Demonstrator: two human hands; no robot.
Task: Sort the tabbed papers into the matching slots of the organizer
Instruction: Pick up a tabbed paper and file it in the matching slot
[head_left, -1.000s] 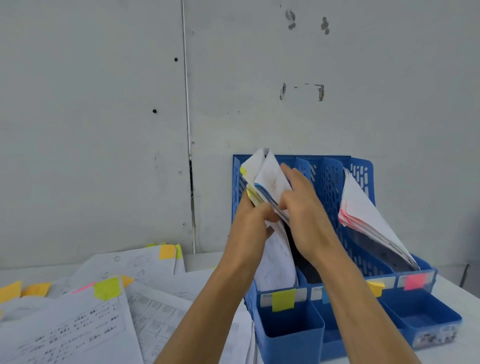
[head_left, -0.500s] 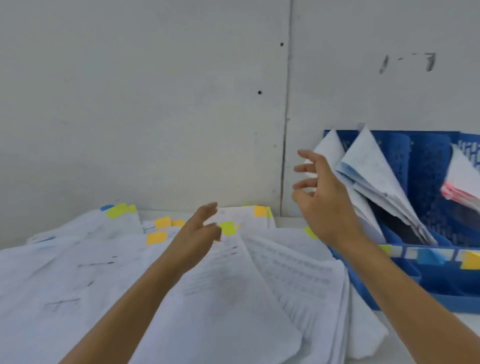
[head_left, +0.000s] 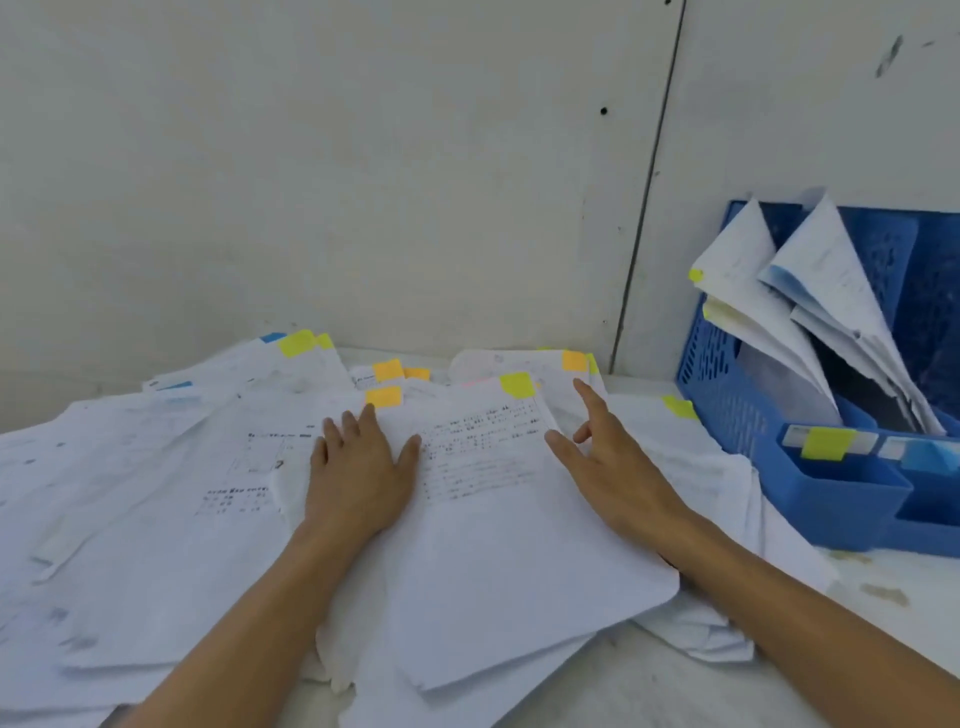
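Both hands flat on paper pile (head_left: 493, 545), left hand (head_left: 358, 478), right hand (head_left: 613, 467), organizer (head_left: 831, 499) nearby

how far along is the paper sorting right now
Done: a yellow-tabbed bundle and a blue-tabbed bundle stand in the organizer. In hand: the left hand rests flat on the loose pile; the right hand touches the top yellow-tabbed sheet, not gripping it. Left: the many tabbed sheets in that pile.

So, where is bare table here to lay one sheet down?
Two bare patches of table: one at the near edge, between the tabbed papers and the right forearm; one in front of the blue organizer. The left and middle are crowded: papers overlap there under the left hand and right hand.
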